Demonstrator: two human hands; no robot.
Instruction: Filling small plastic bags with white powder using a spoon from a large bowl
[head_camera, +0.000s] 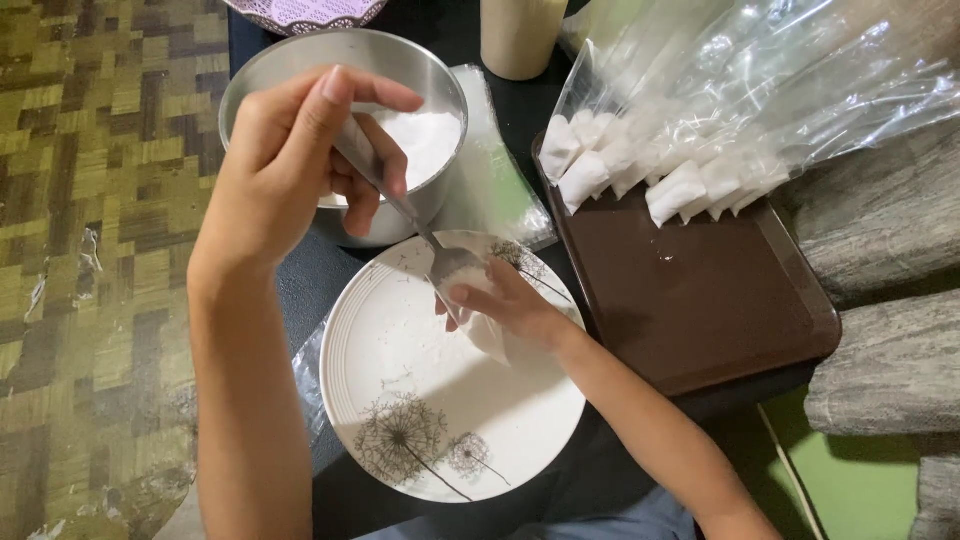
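brown tray (700, 300), right of centre on the dark table: a heap of clear plastic bags (760, 90) spills over its far end, with a row of small filled packets (640, 165), white powder in each, lying along its far part. near part bare.

white plate (400, 350) with dandelion print, near centre, just left of the tray and touching its edge or close to it. white grains scattered on it.

round steel bowl (300, 60), far left of the plate, holding white powder (425, 140). flat stack of plastic sheets (490, 180) between bowl and tray. beige cup (520, 35) at far edge.

left hand (290, 160) above the bowl, fingers curled shut around the handle of a metal spoon (450, 262), thumb on top; spoon slants down right, its bowl over the plate's far rim.

right hand (515, 310) over the plate, fingers pinched closed on a small plastic packet (485, 330), part filled with white powder; the spoon tip meets the packet's mouth.
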